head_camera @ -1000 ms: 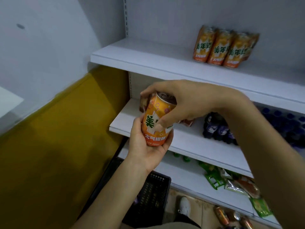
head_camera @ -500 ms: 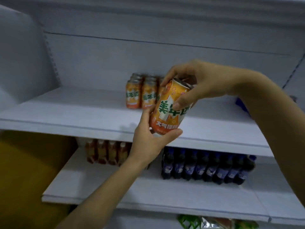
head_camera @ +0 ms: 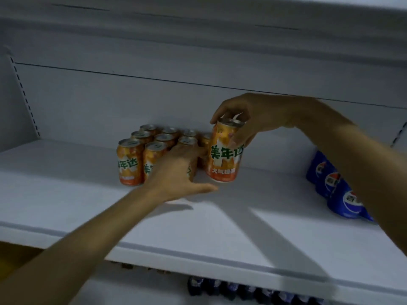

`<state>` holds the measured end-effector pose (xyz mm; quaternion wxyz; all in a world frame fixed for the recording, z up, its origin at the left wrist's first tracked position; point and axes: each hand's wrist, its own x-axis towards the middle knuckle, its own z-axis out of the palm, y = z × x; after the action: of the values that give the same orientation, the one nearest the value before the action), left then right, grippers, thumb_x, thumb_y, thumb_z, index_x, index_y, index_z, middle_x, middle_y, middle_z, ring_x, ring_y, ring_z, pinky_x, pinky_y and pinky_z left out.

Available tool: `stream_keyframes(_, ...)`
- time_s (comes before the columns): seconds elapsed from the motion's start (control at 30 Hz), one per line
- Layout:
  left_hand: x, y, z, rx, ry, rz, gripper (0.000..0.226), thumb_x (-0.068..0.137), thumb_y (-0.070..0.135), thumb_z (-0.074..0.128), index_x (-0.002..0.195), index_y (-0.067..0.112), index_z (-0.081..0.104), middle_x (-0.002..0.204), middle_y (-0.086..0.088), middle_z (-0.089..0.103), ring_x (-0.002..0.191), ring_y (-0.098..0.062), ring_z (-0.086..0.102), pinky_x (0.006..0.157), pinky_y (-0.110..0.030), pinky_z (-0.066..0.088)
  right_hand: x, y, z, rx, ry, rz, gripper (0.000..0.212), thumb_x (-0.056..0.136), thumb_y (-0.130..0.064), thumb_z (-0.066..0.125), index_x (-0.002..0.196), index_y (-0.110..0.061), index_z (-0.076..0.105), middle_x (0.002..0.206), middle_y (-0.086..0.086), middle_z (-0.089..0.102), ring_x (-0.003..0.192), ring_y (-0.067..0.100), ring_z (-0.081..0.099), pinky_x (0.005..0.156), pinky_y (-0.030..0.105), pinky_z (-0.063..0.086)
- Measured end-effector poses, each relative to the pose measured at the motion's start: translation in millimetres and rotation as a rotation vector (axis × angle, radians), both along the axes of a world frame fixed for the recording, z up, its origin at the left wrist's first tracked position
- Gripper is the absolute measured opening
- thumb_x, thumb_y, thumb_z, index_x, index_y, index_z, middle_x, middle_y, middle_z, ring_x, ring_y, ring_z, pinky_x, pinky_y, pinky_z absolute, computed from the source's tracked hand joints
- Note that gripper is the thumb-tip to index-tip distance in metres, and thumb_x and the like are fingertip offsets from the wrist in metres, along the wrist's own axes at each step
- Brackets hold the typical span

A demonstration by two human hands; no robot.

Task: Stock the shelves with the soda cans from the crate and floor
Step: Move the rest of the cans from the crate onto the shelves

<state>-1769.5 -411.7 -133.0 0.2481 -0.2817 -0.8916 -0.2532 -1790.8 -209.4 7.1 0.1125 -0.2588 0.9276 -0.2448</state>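
The left hand (head_camera: pixel 176 172) lies nearest, fingers straight and spread low over the shelf (head_camera: pixel 220 227), holding nothing. Just beyond, the right hand (head_camera: pixel 253 119) grips the top of an orange can (head_camera: pixel 224 157), upright at the right end of the orange cans (head_camera: pixel 143 155). Blue cans (head_camera: pixel 334 188) stand well apart at right.

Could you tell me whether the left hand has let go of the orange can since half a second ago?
Yes: the left hand now lies open beside the stocked cans.
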Motion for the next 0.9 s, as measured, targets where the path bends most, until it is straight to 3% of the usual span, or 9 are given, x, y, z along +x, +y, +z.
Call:
stream_keyframes(0.07,-21.6,-6.2,5.2,-0.327,0.110,0.101,0.091,0.061,0.069,0.071,0.136,0.024,0.048,0.136,-0.002,0.053,0.124,-0.027,0.048,0.100,-0.041,0.040,-26.4,2.5,-14.9,0.016,-0.012,-0.009,0.057,0.069,-0.009,0.083,0.117,-0.025,0.057,0.116,0.000,0.058,0.102,0.023,0.065,0.071,0.042,0.061)
stream_keyframes(0.17,-45.0,-3.1,12.3,-0.634,-0.058,0.220,0.103,0.068,0.064,0.069,0.150,0.027,0.019,0.157,0.001,0.019,0.143,-0.024,0.015,0.114,-0.040,0.015,-59.6,1.5,-41.9,0.022,-0.035,-0.033,0.070,0.069,-0.006,0.083,0.125,-0.025,0.046,0.118,0.000,0.052,0.103,0.027,0.062,0.072,0.045,0.060)
stream_keyframes(0.23,-56.4,-1.1,13.7,-0.717,-0.064,0.255,0.101,0.071,0.063,0.067,0.151,0.028,0.016,0.157,0.001,0.015,0.144,-0.024,0.012,0.114,-0.040,0.015,-78.1,-1.1,-58.2,0.042,-0.027,-0.028,0.075,0.069,-0.005,0.083,0.130,-0.023,0.041,0.121,0.002,0.049,0.106,0.027,0.060,0.073,0.044,0.060)
stream_keyframes(0.37,-67.2,-1.8,7.7,-0.724,-0.166,0.242,0.094,0.074,0.053,0.069,0.149,0.028,0.019,0.155,0.000,0.017,0.143,-0.026,0.012,0.110,-0.041,0.026,-105.5,-8.0,-82.1,0.084,0.021,0.010,0.065,0.068,-0.008,0.083,0.123,-0.016,0.049,0.120,0.002,0.051,0.108,0.025,0.059,0.071,0.037,0.060)
stream_keyframes(0.57,-71.5,-0.6,0.8,-0.706,-0.146,0.249,0.092,0.075,0.052,0.069,0.149,0.027,0.020,0.155,-0.001,0.018,0.142,-0.026,0.011,0.113,-0.043,0.020,-123.0,-12.7,-95.4,0.060,0.035,0.035,0.057,0.066,-0.010,0.085,0.115,-0.017,0.058,0.114,-0.001,0.054,0.103,0.022,0.060,0.071,0.040,0.060)
stream_keyframes(0.73,-71.4,0.2,0.2,-0.698,-0.158,0.250,0.092,0.075,0.052,0.070,0.149,0.027,0.020,0.155,-0.001,0.018,0.142,-0.027,0.011,0.113,-0.043,0.020,-127.5,-13.2,-96.5,0.177,0.176,0.102,0.064,0.064,-0.020,0.087,0.122,-0.018,0.061,0.108,-0.003,0.064,0.094,0.014,0.061,0.070,0.023,0.049)
stream_keyframes(0.9,-70.1,1.7,1.8,-0.701,-0.162,0.258,0.092,0.075,0.053,0.070,0.149,0.027,0.021,0.155,-0.001,0.018,0.142,-0.027,0.012,0.113,-0.044,0.019,-129.4,-16.5,-98.2,0.237,0.256,0.091,0.068,0.063,-0.019,0.087,0.125,-0.015,0.060,0.115,0.006,0.063,0.100,0.022,0.061,0.080,0.031,0.051)
